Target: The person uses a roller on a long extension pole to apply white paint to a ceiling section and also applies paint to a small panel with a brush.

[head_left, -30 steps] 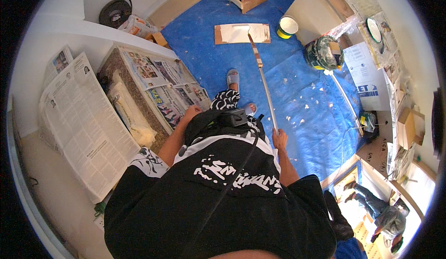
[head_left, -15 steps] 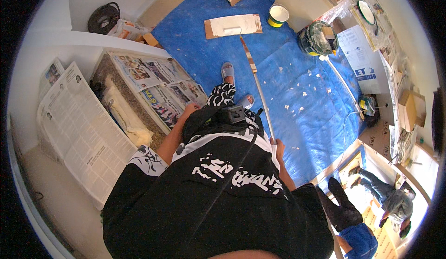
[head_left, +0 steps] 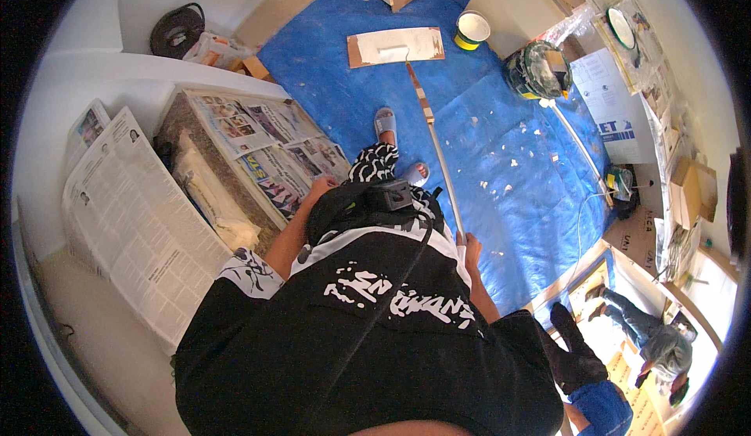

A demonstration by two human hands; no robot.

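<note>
My right hand (head_left: pixel 469 246) is closed round the near end of a long paint roller pole (head_left: pixel 446 166). Partway along, the pole has a brown and white taped section. At its far end a white paint roller (head_left: pixel 393 51) rests on a flat board (head_left: pixel 426 43) coated with white paint, brown at its edges. Beside my hip, my left hand (head_left: pixel 322 186) is close to the newspaper-covered box (head_left: pixel 274 150); its fingers are too small and partly hidden to read.
Blue sheeting (head_left: pixel 508 217) with white flecks covers the floor. A paint tub (head_left: pixel 472 30) and a dark bucket (head_left: pixel 538 72) stand to the right of the board, with another pole (head_left: pixel 579 142) beyond. Newspapers (head_left: pixel 141 232) lie at left. Two other people are at lower right, one in grey (head_left: pixel 667 351).
The view has shifted slightly. My hands, the pole and the roller stay almost where they were. The people at lower right have moved a little.
</note>
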